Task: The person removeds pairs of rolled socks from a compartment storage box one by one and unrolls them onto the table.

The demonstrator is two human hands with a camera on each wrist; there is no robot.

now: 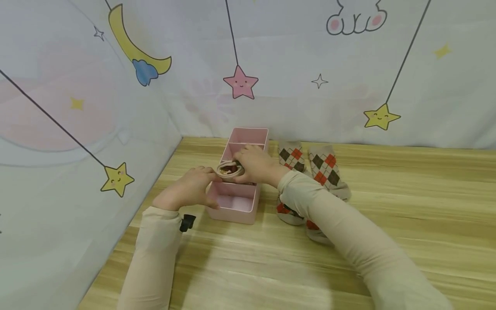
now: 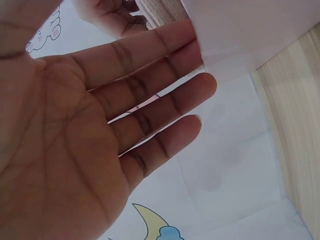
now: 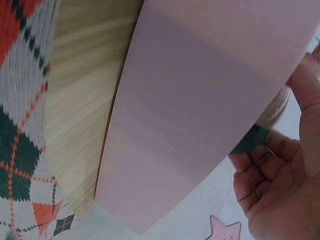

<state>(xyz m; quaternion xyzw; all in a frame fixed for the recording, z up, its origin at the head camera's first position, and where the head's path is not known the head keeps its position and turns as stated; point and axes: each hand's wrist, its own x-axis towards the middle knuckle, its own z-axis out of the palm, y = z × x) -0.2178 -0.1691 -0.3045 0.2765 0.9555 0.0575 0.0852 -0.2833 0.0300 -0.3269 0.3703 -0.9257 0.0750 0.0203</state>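
Within the right hand [image 1: 257, 164], firmly gripped, a rolled sock [image 1: 231, 175] seems mid-placement into the pink box [image 1: 231, 215]. Beside it, the left hand [image 1: 195, 185] extends straight fingers; lowering seems next.

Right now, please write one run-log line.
Right hand: holds rolled sock at pink box | Left hand: at box's left side | Argyle socks: on table, right of box

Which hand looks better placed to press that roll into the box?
Probably the right hand: it grips the roll at the top of the box, while the left hand, fingers straight, is at the edge.
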